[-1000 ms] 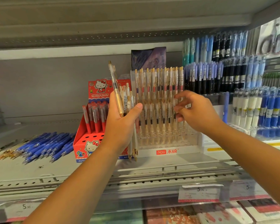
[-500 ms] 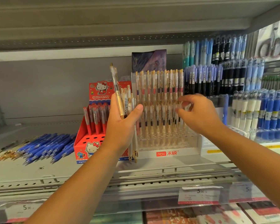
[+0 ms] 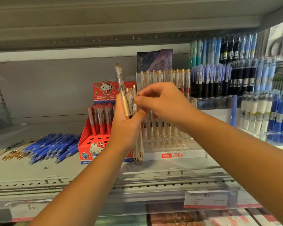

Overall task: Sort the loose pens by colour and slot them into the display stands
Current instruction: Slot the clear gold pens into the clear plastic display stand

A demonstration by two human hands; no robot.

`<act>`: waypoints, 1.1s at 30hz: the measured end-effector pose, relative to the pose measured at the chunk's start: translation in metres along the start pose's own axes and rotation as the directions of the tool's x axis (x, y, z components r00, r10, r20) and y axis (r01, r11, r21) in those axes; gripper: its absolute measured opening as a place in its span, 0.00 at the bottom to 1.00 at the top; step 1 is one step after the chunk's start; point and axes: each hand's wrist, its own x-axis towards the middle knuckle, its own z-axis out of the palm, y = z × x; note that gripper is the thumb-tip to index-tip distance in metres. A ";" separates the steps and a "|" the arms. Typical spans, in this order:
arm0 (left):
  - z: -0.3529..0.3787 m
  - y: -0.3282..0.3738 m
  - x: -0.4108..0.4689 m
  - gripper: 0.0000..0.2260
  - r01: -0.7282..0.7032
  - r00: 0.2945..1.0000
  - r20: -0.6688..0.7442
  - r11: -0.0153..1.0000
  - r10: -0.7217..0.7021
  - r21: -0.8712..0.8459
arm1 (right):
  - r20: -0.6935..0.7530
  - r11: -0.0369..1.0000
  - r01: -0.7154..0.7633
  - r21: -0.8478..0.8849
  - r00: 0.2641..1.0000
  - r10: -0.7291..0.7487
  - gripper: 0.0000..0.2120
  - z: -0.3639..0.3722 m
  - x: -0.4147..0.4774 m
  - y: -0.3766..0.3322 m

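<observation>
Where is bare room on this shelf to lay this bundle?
Bare shelf lies in front of the loose blue pens and behind them, left of the red stand. From the red stand rightward, the clear stand and pen racks sit packed.

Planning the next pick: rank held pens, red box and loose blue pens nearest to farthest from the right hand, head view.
1. Held pens, in the left hand, at the right hand's fingertips.
2. Red box, just left of both hands.
3. Loose blue pens, far left on the shelf.
</observation>
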 end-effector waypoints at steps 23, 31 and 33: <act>0.001 0.008 -0.006 0.24 0.095 0.995 -0.012 0.994 -0.094 0.047 | -0.263 0.984 -0.161 0.073 0.949 0.175 0.03 -0.066 0.003 0.035; 0.003 0.011 -0.006 0.29 0.135 0.991 -0.029 0.988 -0.133 0.070 | -0.432 0.990 -0.121 -0.065 0.898 0.082 0.05 -0.096 0.001 0.064; 0.003 0.010 -0.007 0.29 0.138 0.990 -0.028 0.989 -0.137 0.059 | -0.447 0.991 -0.124 -0.060 0.891 0.084 0.03 -0.096 0.001 0.070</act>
